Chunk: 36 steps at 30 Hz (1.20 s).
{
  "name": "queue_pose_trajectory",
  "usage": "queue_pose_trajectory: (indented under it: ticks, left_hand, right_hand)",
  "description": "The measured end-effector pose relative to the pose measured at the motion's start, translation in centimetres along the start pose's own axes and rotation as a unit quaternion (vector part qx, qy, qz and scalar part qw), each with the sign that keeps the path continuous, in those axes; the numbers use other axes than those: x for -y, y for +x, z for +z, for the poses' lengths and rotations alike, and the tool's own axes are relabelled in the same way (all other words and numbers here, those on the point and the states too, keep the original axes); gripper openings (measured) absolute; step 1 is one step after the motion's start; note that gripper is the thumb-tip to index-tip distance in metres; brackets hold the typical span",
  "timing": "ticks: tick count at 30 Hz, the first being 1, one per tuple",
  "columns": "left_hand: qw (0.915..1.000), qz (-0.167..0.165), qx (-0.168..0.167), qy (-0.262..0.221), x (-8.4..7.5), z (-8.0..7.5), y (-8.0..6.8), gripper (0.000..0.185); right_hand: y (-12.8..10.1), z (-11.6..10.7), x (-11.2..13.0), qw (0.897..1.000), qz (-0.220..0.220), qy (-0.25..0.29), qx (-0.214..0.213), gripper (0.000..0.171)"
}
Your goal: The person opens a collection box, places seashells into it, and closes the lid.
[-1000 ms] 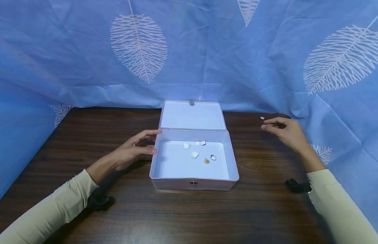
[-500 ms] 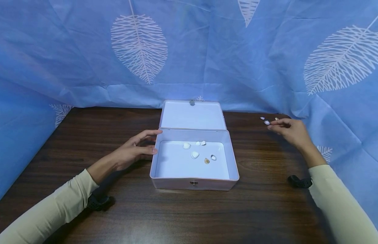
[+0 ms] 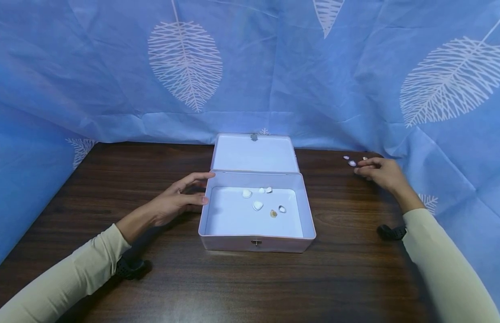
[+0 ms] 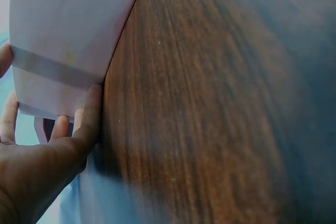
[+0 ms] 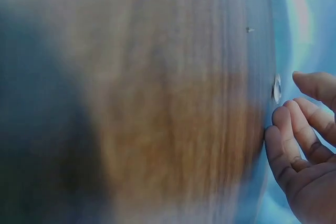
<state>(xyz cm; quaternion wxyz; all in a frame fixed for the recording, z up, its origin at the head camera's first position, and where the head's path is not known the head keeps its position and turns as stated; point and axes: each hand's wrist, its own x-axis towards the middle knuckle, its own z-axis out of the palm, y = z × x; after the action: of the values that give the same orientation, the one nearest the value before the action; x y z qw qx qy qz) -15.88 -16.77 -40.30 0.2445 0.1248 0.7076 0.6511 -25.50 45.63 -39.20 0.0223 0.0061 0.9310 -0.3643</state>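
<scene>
from the head view, an open pale pink hinged metal box (image 3: 256, 211) sits mid-table on the dark wood-grain table (image 3: 193, 278), its lid leaning back, with five small shells (image 3: 257, 205) scattered on its white floor. the left hand (image 3: 175, 200) rests against the box's left wall, fingers relaxed and straight, steadying rather than clasping. well to the right of the box, near the table's far edge, the right hand (image 3: 379, 172) reaches with loosely bent fingers to a small white shell (image 3: 352, 163) just at its fingertips, with two more tiny shells (image 3: 346, 157) beside it; it looks like nothing is pinched yet. in the left wrist view, the left hand's thumb (image 4: 92, 116) and fingers lie flat on the box's pink wall (image 4: 68, 35). in the right wrist view, the right hand's fingers (image 5: 294, 129) curl just short of the white shell (image 5: 276, 88), not touching it that i can tell. the step in hand seems to be the reach for a loose shell; the next move likely calls for a fine fingertip pinch on so small and flat a piece.
</scene>
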Motion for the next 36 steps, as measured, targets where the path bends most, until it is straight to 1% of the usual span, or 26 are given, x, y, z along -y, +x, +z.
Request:
queue_pose_trajectory:
  ticks: [5,14,20,25,29,36]
  left_hand:
    - [1.0,0.0,0.0,0.001,0.1,0.0,0.0,0.079]
    - [1.0,0.001,0.001,0.004,0.1,0.0,0.2,0.08]
    - [1.0,0.0,-0.003,0.001,0.1,0.1,0.1,0.081]
    - [1.0,0.0,-0.003,0.004,0.0,0.1,0.0,0.081]
    - [1.0,0.001,-0.003,0.004,0.0,0.1,0.0,0.081]
    - [1.0,0.0,-0.003,0.003,0.1,0.1,0.0,0.08]
  right_hand:
    - [0.8,0.2,-0.3,1.0,0.017,0.005,0.003,0.059]
    - [2.1,0.5,-0.7,0.999,0.04,-0.025,-0.01,0.059]
    - [2.8,0.5,-0.6,0.997,0.065,-0.036,-0.021,0.063]
    - [2.9,0.6,-0.2,0.996,0.081,-0.041,-0.01,0.068]
    - [2.8,0.7,0.0,0.996,0.081,-0.031,0.003,0.067]
    - [2.6,0.9,0.0,0.997,0.069,-0.032,-0.006,0.061]
